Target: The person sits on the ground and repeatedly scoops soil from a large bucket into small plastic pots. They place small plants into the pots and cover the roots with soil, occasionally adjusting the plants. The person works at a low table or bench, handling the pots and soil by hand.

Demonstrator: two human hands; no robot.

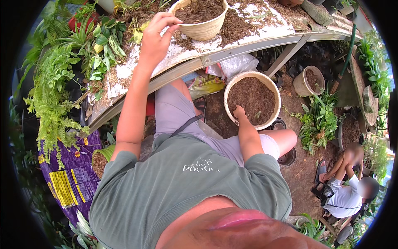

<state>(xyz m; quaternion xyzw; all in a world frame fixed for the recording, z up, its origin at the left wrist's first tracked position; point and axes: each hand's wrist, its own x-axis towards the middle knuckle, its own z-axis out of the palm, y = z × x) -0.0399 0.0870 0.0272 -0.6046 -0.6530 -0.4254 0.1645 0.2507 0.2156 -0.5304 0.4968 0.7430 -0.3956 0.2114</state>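
On the bench, a cream ribbed plastic pot (203, 30) holds dark soil mix and a thin stem. My left hand (158, 39) grips its rim at the left side, thumb and fingers pinched on the edge. Lower down, a large round cream pot (277, 99) stands on the ground, filled with brown potting mix (252, 96). My right hand (239, 112) reaches over its near rim into the mix; its fingers are partly hidden, and whether they hold any mix cannot be told. A small leaf lies on the mix.
The metal-edged bench (248, 46) is strewn with soil. Ferns (53, 93) hang at left above a purple sack (74, 177). A smaller soil-filled pot (307, 81) and leafy plants (320, 121) stand at right. A person (345, 196) sits at lower right. Plastic bags lie under the bench.
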